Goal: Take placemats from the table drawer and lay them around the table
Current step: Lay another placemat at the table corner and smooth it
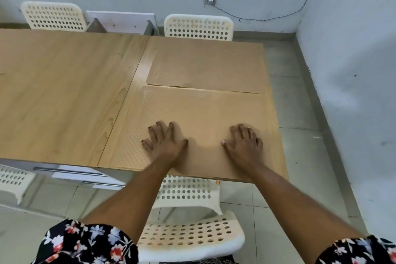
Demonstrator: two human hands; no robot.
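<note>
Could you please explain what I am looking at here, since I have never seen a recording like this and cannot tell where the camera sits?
There is no machine: a person wears a camera on the head, looking forward and down, so you see their own arms. The left hand and right hand lie flat, fingers spread, on the near placemat, holding nothing. A far placemat lies just beyond it on the wooden table. White perforated chairs stand around, and a drawer under the table's near edge stands open.
</note>
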